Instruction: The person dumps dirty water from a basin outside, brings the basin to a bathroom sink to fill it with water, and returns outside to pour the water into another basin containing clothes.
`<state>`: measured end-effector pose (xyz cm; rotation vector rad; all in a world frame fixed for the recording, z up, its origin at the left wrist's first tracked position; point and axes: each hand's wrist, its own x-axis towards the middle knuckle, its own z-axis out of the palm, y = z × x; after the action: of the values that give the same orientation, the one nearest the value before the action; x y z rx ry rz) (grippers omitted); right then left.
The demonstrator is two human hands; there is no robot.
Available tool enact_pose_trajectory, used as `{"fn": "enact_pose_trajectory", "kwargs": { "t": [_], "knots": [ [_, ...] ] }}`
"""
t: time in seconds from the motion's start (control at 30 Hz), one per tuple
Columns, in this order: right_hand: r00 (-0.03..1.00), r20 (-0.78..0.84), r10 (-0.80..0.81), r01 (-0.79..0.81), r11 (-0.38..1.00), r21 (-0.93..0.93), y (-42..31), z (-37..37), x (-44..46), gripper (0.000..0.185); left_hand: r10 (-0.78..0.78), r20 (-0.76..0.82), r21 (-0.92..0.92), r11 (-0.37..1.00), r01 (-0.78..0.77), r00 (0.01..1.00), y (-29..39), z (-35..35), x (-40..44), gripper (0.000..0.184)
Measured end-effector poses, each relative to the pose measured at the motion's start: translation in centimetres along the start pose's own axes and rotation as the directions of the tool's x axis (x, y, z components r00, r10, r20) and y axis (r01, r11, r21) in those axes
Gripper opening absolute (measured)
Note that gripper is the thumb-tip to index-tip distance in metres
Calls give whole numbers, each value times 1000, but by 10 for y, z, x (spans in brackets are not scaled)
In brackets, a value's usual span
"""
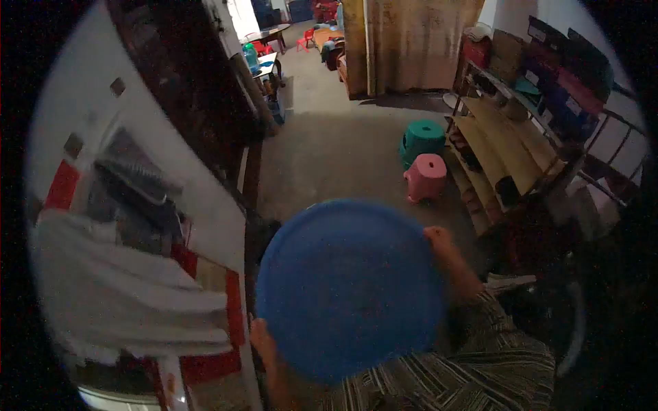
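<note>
A large round blue basin (pixel 353 291) fills the lower middle of the head view, in front of the striped clothing. My right hand (pixel 444 248) grips its rim at the upper right, with the forearm coming from a striped sleeve. At the lower left edge, my left hand (pixel 262 337) is closed on the rim too. The basin appears tilted toward the camera, and its broad face shows nothing on it. Fingers on the far side of the rim are partly hidden.
A green stool (pixel 422 140) and a pink stool (pixel 426 177) stand ahead on the right, beside a rack (pixel 507 147) with cardboard and boxes. Light cloth (pixel 130 288) hangs at left. A brown curtain (pixel 425 48) and small tables (pixel 267 65) are farther off.
</note>
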<state>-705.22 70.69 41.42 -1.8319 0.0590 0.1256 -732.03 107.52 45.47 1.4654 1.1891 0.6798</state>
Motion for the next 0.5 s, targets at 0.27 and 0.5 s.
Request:
{"fn": "enact_pose_trajectory", "kwargs": {
  "t": [0.27, 0.5],
  "knots": [
    [989, -145, 16, -37, 989, -146, -34, 12, 145, 30, 75, 381, 65, 992, -107, 921, 133, 132, 119, 26],
    [967, -228, 114, -164, 963, -213, -114, 28, 261, 29, 271, 461, 177, 905, -387, 845, 150, 259, 240, 25]
  ]
}}
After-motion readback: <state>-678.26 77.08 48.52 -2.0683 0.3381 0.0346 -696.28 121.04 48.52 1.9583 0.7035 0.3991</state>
